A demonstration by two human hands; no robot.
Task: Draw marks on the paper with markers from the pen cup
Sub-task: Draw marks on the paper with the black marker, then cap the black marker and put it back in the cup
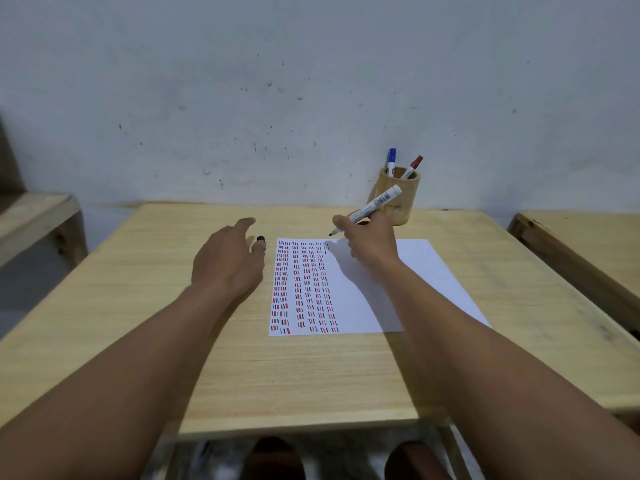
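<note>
Head: marker [375, 204] in right hand [370, 242]

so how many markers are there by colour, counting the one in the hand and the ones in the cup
black-tipped white marker, uncapped, in the right hand: 1
blue-capped marker in the wooden pen cup: 1
red-capped marker in the wooden pen cup: 1
total: 3

Bare forearms; dark brown shoes [273, 459]
</note>
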